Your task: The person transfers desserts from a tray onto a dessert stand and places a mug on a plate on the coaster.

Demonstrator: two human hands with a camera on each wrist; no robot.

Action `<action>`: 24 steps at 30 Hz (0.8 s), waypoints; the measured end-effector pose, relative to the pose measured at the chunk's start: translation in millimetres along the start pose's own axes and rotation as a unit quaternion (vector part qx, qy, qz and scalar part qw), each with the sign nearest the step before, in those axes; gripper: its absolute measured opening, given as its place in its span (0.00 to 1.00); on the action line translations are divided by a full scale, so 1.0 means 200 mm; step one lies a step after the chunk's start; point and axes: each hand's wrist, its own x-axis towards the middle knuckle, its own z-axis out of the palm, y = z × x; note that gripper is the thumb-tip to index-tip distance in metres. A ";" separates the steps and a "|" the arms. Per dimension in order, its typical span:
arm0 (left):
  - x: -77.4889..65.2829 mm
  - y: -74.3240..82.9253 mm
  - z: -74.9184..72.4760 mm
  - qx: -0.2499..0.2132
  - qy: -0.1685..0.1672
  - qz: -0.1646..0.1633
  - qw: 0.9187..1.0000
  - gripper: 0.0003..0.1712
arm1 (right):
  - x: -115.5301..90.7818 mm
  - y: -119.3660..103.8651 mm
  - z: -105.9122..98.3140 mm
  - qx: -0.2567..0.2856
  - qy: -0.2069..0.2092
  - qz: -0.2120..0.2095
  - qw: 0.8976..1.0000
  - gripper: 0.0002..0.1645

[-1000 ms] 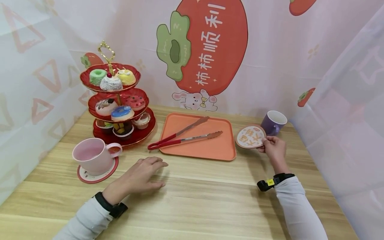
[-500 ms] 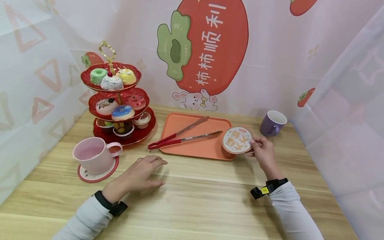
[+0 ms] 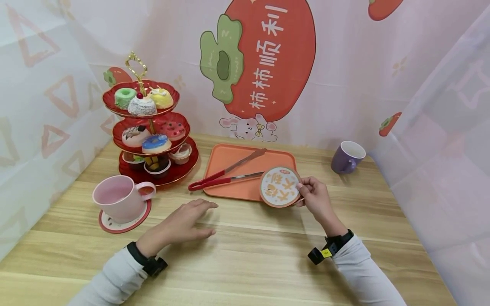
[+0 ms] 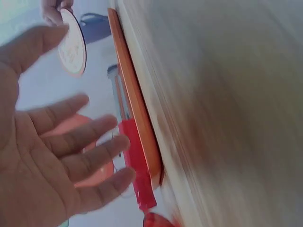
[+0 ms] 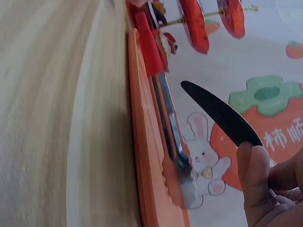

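My right hand [image 3: 315,202] pinches a round printed coaster [image 3: 280,187] by its right edge. In the head view the coaster overlaps the front right part of the orange tray [image 3: 245,193]; the right wrist view shows its dark underside [image 5: 220,111] tilted, raised above the table. My left hand [image 3: 180,225] is over the table in front of the tray, fingers spread and holding nothing. Red-handled tongs [image 3: 216,182] lie spread on the tray, handle end past its left edge, one tip hidden behind the coaster. A pink mug [image 3: 118,199] stands on another coaster [image 3: 124,224] left of my left hand.
A three-tier red stand [image 3: 183,170] with donuts, small cakes and cupcakes rises at the back left. At the back right stands a purple mug [image 3: 346,158]. Printed cloth walls [image 3: 337,85] border the table [image 3: 249,263] behind and at both sides.
The right hand has carried the coaster leftward from beside the purple mug to the tray's front right corner. The left hand has shifted only slightly.
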 end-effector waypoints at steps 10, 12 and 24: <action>0.06 0.05 0.04 -0.217 0.040 -0.102 0.970 0.32 | -0.06 -0.01 0.13 0.031 -0.055 0.002 0.998 0.08; 0.08 0.06 0.05 -0.289 0.039 -0.131 0.948 0.33 | -0.08 -0.02 0.16 0.041 -0.064 0.007 0.997 0.08; 0.17 0.15 0.09 -0.595 0.038 -0.166 0.785 0.33 | -0.15 -0.04 0.31 0.081 -0.110 0.009 0.991 0.07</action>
